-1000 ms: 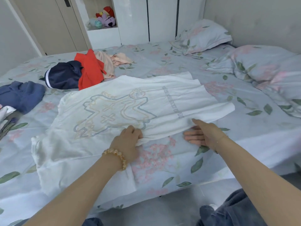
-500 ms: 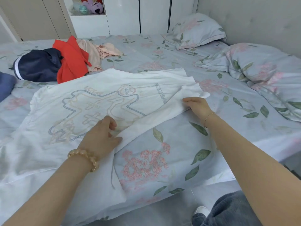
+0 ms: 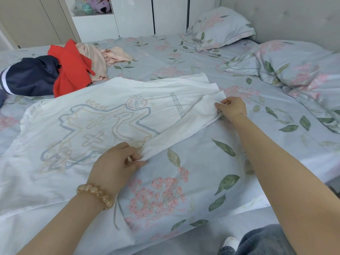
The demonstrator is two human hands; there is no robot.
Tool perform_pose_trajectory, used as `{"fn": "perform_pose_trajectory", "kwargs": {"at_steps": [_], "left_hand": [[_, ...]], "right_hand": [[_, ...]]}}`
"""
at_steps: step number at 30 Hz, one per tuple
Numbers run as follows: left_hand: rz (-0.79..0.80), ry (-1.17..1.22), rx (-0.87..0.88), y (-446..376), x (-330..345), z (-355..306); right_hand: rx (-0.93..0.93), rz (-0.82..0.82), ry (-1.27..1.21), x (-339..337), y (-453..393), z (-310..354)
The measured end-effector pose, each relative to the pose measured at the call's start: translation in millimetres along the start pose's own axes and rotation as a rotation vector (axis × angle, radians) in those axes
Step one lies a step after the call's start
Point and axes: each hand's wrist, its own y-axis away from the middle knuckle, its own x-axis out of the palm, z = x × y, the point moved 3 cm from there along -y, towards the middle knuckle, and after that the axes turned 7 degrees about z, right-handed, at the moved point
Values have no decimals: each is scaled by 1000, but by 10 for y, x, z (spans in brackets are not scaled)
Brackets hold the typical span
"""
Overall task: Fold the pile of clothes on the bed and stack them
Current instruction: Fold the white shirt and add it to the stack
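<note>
A white T-shirt (image 3: pixel 88 111) with a pastel outline print lies spread across the floral bed (image 3: pixel 184 181). Its near side edge is folded up over the printed front. My left hand (image 3: pixel 117 162), with a bead bracelet on the wrist, pinches that folded edge near the middle. My right hand (image 3: pixel 230 107) pinches the same edge at the shirt's right end. Behind the shirt at the left lies a pile with a navy garment (image 3: pixel 31 76), a red garment (image 3: pixel 71 69) and a beige garment (image 3: pixel 103 56).
Two floral pillows (image 3: pixel 220 26) and a bunched duvet (image 3: pixel 298 69) fill the right and far side by the headboard. A white wardrobe with an open shelf of toys (image 3: pixel 92 6) stands behind the bed. The bed's near edge and my trouser leg (image 3: pixel 261 242) are at the bottom.
Both hands have lifted the shirt's near edge and carried it away from me over the printed front. The right hand moved furthest, up and right. The view has tilted down and left.
</note>
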Motion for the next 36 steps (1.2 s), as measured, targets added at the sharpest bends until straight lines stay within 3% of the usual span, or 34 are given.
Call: {"fn": "perform_pose_trajectory", "kwargs": {"at_steps": [5, 10, 14, 18, 24, 28, 36], "left_hand": [[-30, 259, -26, 8, -190, -84], [104, 342, 136, 191, -265, -316], [351, 208, 223, 394, -108, -458], [465, 53, 317, 510, 108, -550], [392, -116, 284, 597, 227, -531], [361, -254, 237, 592, 167, -467], [575, 191, 213, 536, -33, -395]], "right_hand": [[-63, -121, -321, -323, 169, 68], [4, -184, -697, -1009, 742, 33], [162, -222, -603, -1247, 1366, -470], [304, -151, -515, -1288, 1639, -833], [264, -183, -500, -1269, 1722, -831], [273, -288, -579, -1294, 1750, -779], [368, -301, -516, -1300, 1821, -832]]}}
